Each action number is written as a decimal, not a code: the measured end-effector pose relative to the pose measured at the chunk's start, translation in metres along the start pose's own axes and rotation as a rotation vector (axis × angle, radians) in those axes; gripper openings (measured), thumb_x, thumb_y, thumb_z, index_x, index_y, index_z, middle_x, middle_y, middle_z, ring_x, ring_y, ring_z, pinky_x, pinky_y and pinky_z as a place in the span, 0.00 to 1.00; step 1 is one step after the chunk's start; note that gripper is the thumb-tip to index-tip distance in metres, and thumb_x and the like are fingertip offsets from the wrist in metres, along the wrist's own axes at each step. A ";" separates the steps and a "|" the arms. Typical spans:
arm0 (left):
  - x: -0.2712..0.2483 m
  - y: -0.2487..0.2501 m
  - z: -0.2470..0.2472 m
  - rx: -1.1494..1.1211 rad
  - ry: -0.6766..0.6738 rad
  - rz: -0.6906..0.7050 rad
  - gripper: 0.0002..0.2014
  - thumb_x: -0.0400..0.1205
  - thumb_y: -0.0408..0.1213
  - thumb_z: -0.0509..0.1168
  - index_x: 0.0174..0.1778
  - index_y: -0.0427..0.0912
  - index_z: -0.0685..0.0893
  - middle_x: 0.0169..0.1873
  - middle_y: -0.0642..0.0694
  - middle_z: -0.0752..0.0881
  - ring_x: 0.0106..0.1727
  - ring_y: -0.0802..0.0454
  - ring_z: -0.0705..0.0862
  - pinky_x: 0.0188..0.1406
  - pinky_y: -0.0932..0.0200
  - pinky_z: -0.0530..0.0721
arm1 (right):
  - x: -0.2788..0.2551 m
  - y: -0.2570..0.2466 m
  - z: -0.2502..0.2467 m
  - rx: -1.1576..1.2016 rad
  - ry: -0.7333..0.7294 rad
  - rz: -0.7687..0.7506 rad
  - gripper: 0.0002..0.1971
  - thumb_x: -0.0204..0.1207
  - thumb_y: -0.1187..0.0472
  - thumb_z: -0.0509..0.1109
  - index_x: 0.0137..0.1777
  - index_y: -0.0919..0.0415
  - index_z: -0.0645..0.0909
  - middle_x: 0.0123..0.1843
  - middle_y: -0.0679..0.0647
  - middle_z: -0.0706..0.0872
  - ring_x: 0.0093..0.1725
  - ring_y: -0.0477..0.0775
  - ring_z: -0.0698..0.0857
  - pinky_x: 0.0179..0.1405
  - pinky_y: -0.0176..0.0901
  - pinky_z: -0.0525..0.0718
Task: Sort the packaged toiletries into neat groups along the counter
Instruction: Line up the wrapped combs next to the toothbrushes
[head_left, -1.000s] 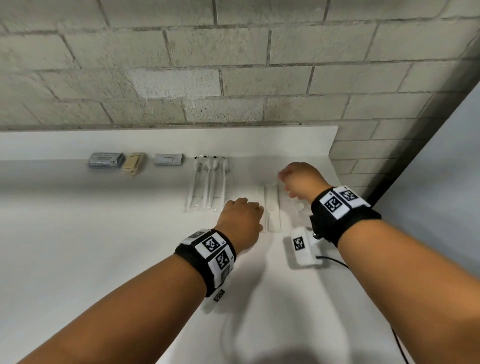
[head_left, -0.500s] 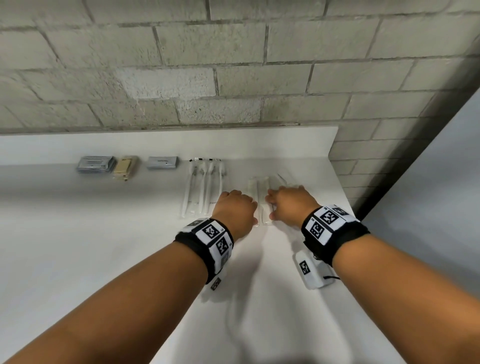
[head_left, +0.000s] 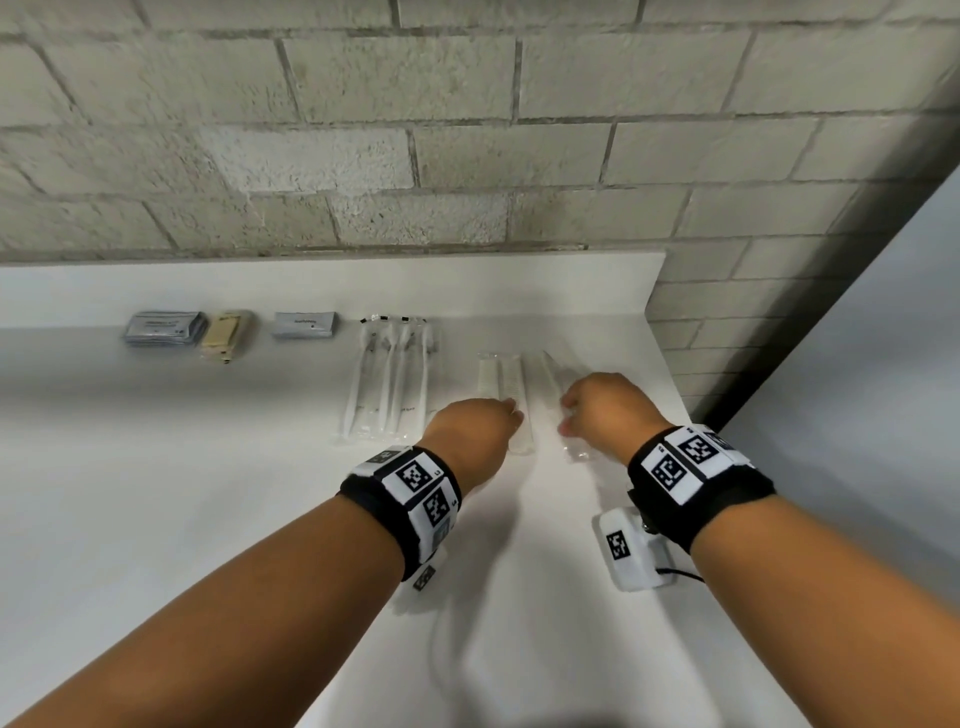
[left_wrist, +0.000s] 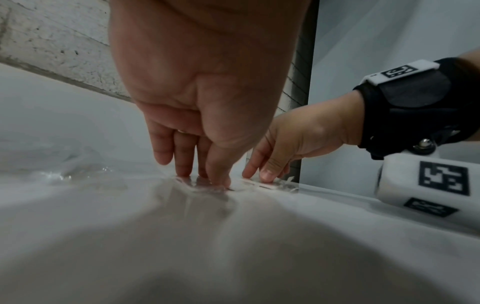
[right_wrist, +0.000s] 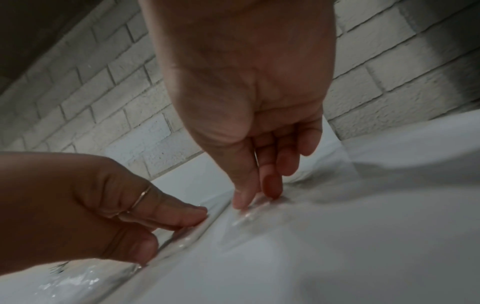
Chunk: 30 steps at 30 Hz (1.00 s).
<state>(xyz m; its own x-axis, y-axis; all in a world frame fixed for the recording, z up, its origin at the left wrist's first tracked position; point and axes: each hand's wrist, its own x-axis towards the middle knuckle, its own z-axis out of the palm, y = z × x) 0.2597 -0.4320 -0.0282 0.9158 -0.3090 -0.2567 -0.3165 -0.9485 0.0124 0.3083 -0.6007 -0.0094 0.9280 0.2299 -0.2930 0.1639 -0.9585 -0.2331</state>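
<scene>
At centre right of the head view, left hand (head_left: 475, 426) presses the clear-wrapped white combs (head_left: 503, 384); right hand (head_left: 605, 410) pinches another slippery sleeve (likely to skew) on the white counter (head_left: 208, 493).

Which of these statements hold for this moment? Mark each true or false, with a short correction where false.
1. Both hands are at the wrapped combs at the right end of the counter. True: left hand, right hand, combs, counter.
2. The toothbrushes lie to the right of the combs. False: the toothbrushes lie to their left.
3. The tan packet sits between two grey packets. True: tan packet, grey packets and.
4. The left hand is lifted clear of the counter. False: its fingertips press on a wrapper.
5. The wall behind is smooth tile. False: the wall is rough brick.
</scene>
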 end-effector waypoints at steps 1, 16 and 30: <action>0.001 0.000 0.000 0.001 0.009 0.001 0.21 0.86 0.36 0.53 0.77 0.42 0.68 0.79 0.47 0.69 0.72 0.42 0.75 0.65 0.50 0.76 | -0.001 0.000 0.001 0.014 0.000 -0.012 0.20 0.72 0.56 0.75 0.64 0.57 0.85 0.64 0.56 0.86 0.63 0.58 0.83 0.64 0.48 0.81; 0.000 -0.003 -0.001 -0.066 0.110 -0.035 0.13 0.81 0.33 0.57 0.61 0.41 0.79 0.63 0.46 0.83 0.61 0.43 0.82 0.57 0.49 0.82 | 0.008 -0.007 0.004 -0.214 0.090 -0.195 0.23 0.70 0.47 0.75 0.66 0.43 0.82 0.69 0.46 0.80 0.67 0.57 0.74 0.64 0.51 0.69; 0.009 0.017 -0.008 -0.027 0.121 0.094 0.17 0.86 0.36 0.54 0.71 0.42 0.73 0.69 0.46 0.77 0.67 0.43 0.78 0.54 0.49 0.81 | 0.013 0.023 -0.010 0.067 0.013 0.213 0.29 0.68 0.44 0.76 0.63 0.63 0.79 0.62 0.62 0.84 0.60 0.62 0.84 0.55 0.47 0.82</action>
<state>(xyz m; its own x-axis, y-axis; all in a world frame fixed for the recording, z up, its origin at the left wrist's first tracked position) 0.2649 -0.4516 -0.0222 0.9060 -0.4010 -0.1351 -0.3969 -0.9161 0.0574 0.3275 -0.6217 -0.0097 0.9436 0.0205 -0.3304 -0.0587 -0.9718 -0.2282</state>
